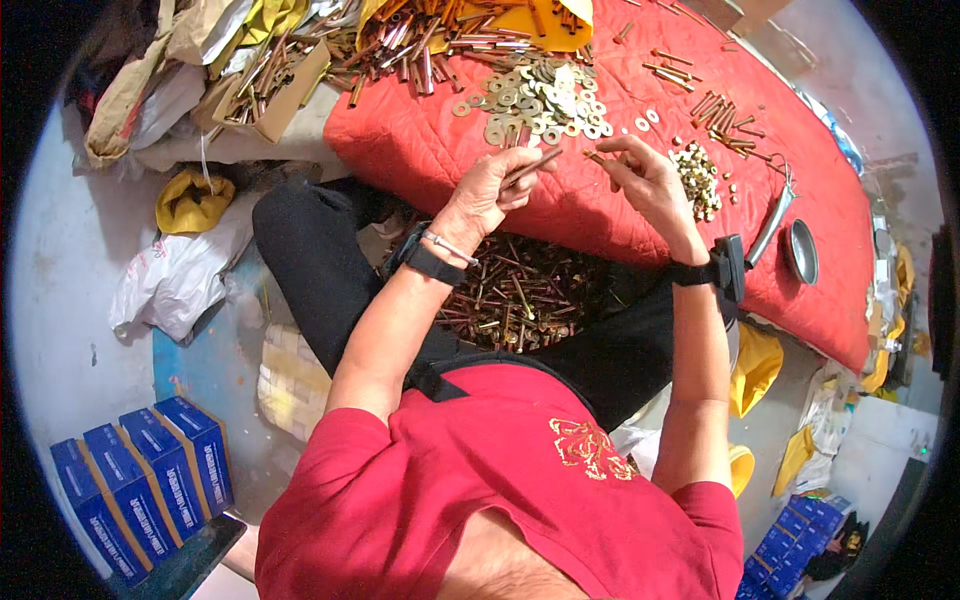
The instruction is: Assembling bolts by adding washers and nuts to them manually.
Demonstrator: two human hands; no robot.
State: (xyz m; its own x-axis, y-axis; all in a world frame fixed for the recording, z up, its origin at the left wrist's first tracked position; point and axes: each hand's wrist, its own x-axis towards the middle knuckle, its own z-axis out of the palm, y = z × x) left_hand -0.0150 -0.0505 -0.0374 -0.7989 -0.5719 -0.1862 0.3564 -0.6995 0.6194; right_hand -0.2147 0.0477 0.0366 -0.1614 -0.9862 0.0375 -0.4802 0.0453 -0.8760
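My left hand (492,190) is closed around a dull metal tube (534,167) that points up to the right. Across a small gap, my right hand (648,185) pinches a thin brass-coloured piece (593,156), perhaps a bolt; most of it is hidden by the fingers. Both hands hover over the near edge of a red quilted cloth (600,225). Just beyond them lies a heap of flat washers (548,95). Beside my right hand is a pile of small nuts (697,182). Below, between my legs, many bolts (520,300) are heaped.
Metal tubes spill from a yellow bag (555,28) at the far side. A cardboard box (275,105) of rods stands left of it. Loose bolts (728,122), a hooked tool (772,225) and a small dark dish (802,252) lie right. Blue boxes (140,490) stand lower left.
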